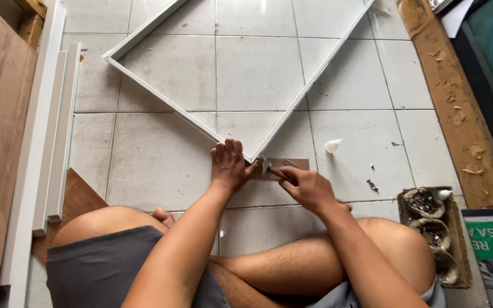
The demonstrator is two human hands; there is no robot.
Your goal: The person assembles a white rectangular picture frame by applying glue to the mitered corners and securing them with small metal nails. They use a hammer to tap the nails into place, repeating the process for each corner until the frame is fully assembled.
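Presently logged: white metal rectangular frame [292,108] flat on the tiled floor [155,159], near corner on a brown board scrap [292,165]. My left hand [229,165] presses that corner; my right hand [306,185], fingers closed round a small metal-headed tool [267,166]. I'd keep the corner pinned and square.

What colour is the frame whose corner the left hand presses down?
White, seen in the head view: the frame lies on pale floor tiles under the left hand.

Sitting cross-legged, bare knees spread wide, both forearms reaching forward and angling in toward each other, left hand [229,164] pressed palm-down with fingers flat and together, right hand [306,187] curled into a tight grip, knuckles up, hands nearly touching
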